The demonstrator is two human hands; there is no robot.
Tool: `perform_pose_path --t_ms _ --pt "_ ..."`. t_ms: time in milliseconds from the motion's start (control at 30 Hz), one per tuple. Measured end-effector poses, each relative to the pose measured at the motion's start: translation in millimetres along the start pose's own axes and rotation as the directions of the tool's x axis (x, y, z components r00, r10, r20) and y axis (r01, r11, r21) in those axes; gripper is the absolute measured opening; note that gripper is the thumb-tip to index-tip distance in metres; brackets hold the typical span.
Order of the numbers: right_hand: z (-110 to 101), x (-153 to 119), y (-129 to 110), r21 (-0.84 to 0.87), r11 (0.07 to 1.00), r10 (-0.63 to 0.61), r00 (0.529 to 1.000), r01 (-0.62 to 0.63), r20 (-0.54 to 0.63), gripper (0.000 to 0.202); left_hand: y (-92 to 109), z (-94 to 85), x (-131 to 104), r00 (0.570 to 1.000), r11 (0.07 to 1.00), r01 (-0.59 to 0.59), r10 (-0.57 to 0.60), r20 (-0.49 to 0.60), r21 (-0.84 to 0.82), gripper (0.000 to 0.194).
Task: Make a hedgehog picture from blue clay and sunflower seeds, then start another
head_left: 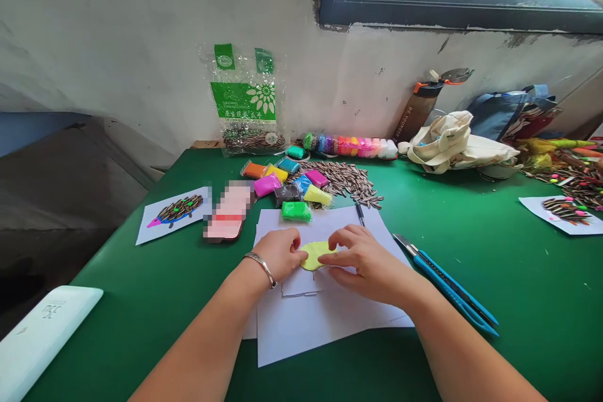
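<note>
A flat, oval piece of yellow clay (316, 255) lies on a small sheet of white paper over larger white sheets (301, 333). My left hand (277, 255) touches its left edge, thumb on the clay and the other fingers curled in. From the right, my right hand (360, 260) rests its fingertips on the clay, fingers apart and holding nothing. Just beyond are a green clay packet (296, 211), a pale yellow packet (318, 195) and a black pen (360, 213).
Sunflower seeds (353, 181) and more clay packets lie behind the paper. A blue utility knife (452, 289) is at the right. Left of the paper are a pink phone (229, 212) and a hedgehog picture (175, 212). A seed bag (247, 103) leans on the wall.
</note>
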State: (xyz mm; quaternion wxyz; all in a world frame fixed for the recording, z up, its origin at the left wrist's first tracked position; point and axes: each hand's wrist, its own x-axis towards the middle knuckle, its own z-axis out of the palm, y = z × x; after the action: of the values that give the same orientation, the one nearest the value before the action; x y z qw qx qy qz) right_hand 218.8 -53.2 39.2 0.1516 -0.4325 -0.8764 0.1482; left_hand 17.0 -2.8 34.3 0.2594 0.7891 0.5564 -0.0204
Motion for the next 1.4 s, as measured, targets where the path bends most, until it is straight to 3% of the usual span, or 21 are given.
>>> perform_pose_path --t_ms 200,533,767,1033,1400 --pt "1.9 0.3 -2.2 -0.036 0.999 -0.024 0.997 0.026 0.073 0.022 4.3 1.4 -3.5 1.0 0.999 -0.025 0.025 0.017 0.032 0.023" --pt "1.8 0.2 -2.3 -0.023 1.0 -0.015 0.998 0.017 0.068 0.034 11.7 1.0 -5.5 1.0 0.995 -0.02 0.019 0.007 0.102 0.021" --pt "3.9 1.4 -6.0 -0.026 1.0 -0.002 0.995 0.005 0.095 0.023 8.2 3.9 -3.4 0.999 0.995 -0.032 0.032 -0.001 0.095 0.023" --pt "2.8 -2.0 11.3 0.075 0.997 0.019 0.998 -0.024 0.057 0.029 4.5 5.5 -2.9 0.999 0.995 -0.05 0.05 0.002 0.085 0.03" --pt "-0.1 -2.1 7.0 -0.025 0.999 0.04 0.992 -0.037 0.12 0.023 11.3 10.2 -4.0 0.998 0.986 -0.049 0.056 -0.04 0.157 0.033"
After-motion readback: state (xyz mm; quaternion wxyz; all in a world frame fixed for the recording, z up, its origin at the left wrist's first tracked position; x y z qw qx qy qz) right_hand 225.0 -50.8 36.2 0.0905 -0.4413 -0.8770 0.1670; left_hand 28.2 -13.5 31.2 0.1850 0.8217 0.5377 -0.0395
